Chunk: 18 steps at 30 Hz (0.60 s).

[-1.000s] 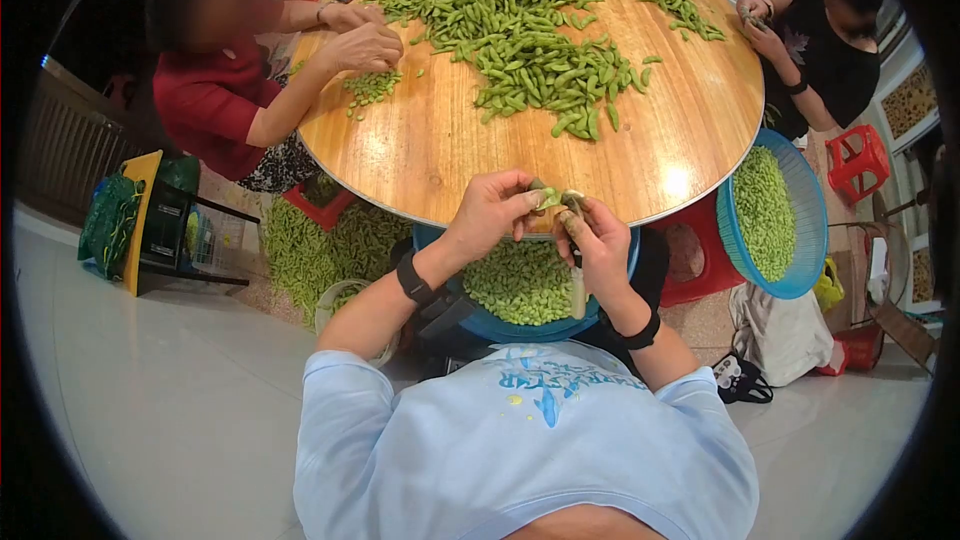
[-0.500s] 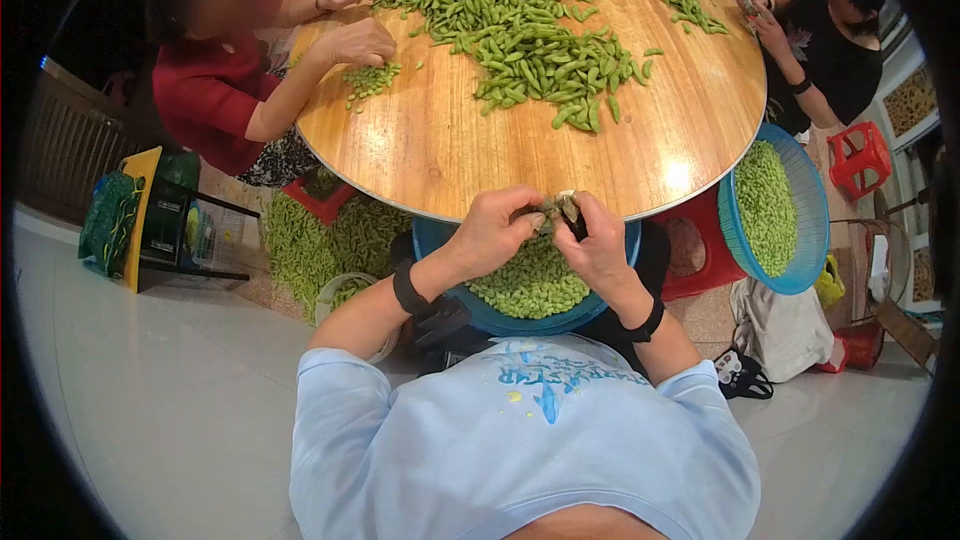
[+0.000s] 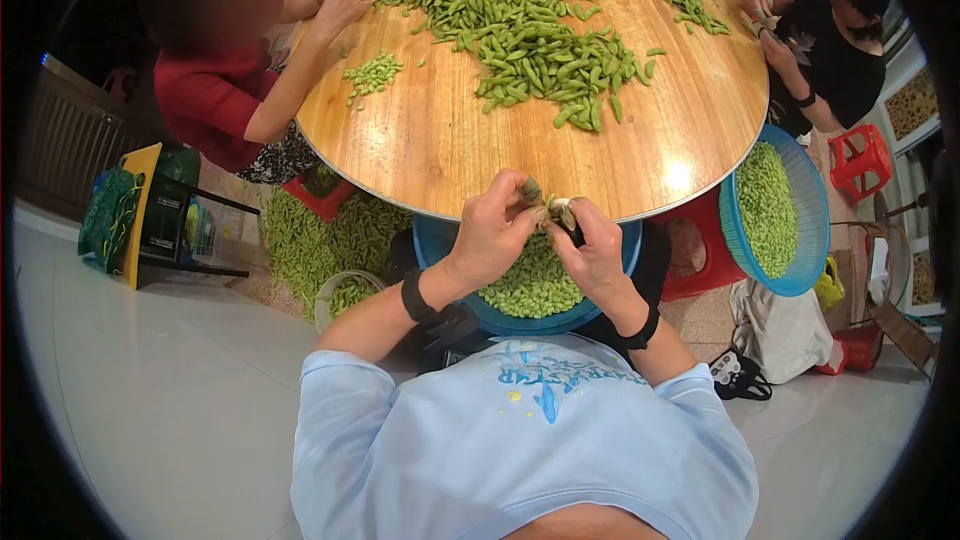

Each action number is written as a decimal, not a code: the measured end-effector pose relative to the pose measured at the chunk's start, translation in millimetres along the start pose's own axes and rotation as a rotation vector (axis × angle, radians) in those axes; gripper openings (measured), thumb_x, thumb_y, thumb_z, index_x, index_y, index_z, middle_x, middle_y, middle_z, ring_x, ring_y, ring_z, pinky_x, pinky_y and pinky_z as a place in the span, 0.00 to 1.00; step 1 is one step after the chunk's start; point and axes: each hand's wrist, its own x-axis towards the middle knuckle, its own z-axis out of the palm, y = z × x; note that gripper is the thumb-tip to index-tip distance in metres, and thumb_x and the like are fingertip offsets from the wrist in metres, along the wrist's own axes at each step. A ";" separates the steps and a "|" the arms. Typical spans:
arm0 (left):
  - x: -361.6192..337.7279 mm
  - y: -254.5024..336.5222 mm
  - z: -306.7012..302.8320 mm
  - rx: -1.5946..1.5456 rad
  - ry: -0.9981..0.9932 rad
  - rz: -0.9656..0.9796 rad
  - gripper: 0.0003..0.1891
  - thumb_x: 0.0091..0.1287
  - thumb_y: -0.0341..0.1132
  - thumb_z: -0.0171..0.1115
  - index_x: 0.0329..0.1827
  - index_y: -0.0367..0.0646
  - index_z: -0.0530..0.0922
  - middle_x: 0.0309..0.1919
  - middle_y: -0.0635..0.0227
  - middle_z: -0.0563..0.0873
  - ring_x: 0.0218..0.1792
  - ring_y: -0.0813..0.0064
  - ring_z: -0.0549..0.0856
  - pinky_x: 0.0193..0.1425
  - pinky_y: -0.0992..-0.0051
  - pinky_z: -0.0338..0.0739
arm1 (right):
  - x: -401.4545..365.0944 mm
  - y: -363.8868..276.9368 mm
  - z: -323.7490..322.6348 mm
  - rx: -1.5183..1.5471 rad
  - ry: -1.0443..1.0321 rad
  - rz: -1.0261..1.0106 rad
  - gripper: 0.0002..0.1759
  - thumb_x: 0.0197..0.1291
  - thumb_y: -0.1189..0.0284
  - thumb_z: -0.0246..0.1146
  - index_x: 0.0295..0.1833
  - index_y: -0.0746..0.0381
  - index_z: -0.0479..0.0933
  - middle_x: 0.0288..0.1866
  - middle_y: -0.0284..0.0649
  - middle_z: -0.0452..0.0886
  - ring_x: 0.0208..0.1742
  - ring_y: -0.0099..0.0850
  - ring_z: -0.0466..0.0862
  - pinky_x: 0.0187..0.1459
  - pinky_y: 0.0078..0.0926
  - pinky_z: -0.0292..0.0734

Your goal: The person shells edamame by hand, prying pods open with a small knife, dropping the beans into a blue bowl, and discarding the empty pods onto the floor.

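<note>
My left hand (image 3: 493, 225) and my right hand (image 3: 592, 245) meet at the near edge of a round wooden table (image 3: 430, 140). Together they pinch one edamame pod (image 3: 548, 206), the thumbs pressing it from both sides. Directly under my hands is a blue basin (image 3: 438, 238) filled with shelled green beans (image 3: 533, 280). A large heap of unshelled pods (image 3: 520, 15) covers the far half of the table. Both wrists wear black bands.
A person in red (image 3: 205, 80) sits at the left beside a small pile of pods (image 3: 372, 72). Another person in black (image 3: 830, 35) works at the right. A second blue basin of beans (image 3: 800, 210) stands right. Empty pods (image 3: 305, 245) lie on the floor.
My hands have moved slightly up toward the table edge, still working the pod. The person in red has pulled the nearer hand away from the small pod pile.
</note>
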 end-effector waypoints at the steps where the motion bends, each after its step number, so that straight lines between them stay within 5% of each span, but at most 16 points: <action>1: 0.2 1.4 1.9 0.000 0.000 -0.001 0.11 0.62 0.21 0.59 0.45 0.33 0.69 0.31 0.58 0.83 0.32 0.79 0.82 0.35 0.76 0.78 | 0.7 -3.1 0.1 -0.007 0.019 0.002 0.13 0.49 0.84 0.64 0.42 0.69 0.74 0.28 0.47 0.72 0.26 0.43 0.76 0.28 0.33 0.71; 7: -3.9 7.5 7.2 0.101 0.014 -0.039 0.10 0.62 0.20 0.58 0.45 0.33 0.70 0.28 0.56 0.83 0.29 0.78 0.81 0.31 0.75 0.77 | -2.6 1.1 0.0 -0.098 -0.021 -0.058 0.15 0.45 0.84 0.64 0.41 0.70 0.71 0.29 0.49 0.71 0.27 0.46 0.77 0.28 0.36 0.73; 9: -5.3 0.6 8.5 0.057 0.024 -0.031 0.07 0.64 0.21 0.58 0.44 0.34 0.72 0.29 0.70 0.81 0.24 0.87 0.76 0.24 0.83 0.71 | -3.3 2.5 0.9 -0.122 -0.040 -0.090 0.16 0.44 0.84 0.64 0.41 0.70 0.70 0.29 0.49 0.71 0.28 0.47 0.77 0.28 0.38 0.73; 12: -7.3 1.4 1.7 0.071 -0.022 -0.139 0.07 0.63 0.21 0.58 0.43 0.34 0.74 0.28 0.68 0.82 0.24 0.87 0.77 0.25 0.82 0.73 | -6.4 0.0 3.2 -0.203 -0.078 -0.073 0.17 0.43 0.83 0.63 0.42 0.69 0.69 0.30 0.51 0.71 0.29 0.50 0.77 0.29 0.40 0.74; 15: -18.4 2.5 -8.6 0.356 -0.009 0.053 0.07 0.61 0.21 0.59 0.42 0.33 0.76 0.28 0.66 0.82 0.24 0.85 0.77 0.27 0.81 0.74 | -8.1 -6.3 6.8 -0.140 -0.134 -0.025 0.16 0.43 0.82 0.63 0.39 0.68 0.68 0.31 0.51 0.71 0.30 0.52 0.77 0.29 0.42 0.73; 18: -24.9 8.7 -12.4 0.336 -0.085 -0.018 0.08 0.59 0.22 0.60 0.41 0.33 0.77 0.27 0.65 0.81 0.25 0.84 0.78 0.29 0.80 0.75 | -11.8 -4.1 17.7 -0.076 -0.149 -0.044 0.15 0.43 0.82 0.63 0.39 0.68 0.68 0.30 0.52 0.70 0.29 0.52 0.76 0.28 0.42 0.72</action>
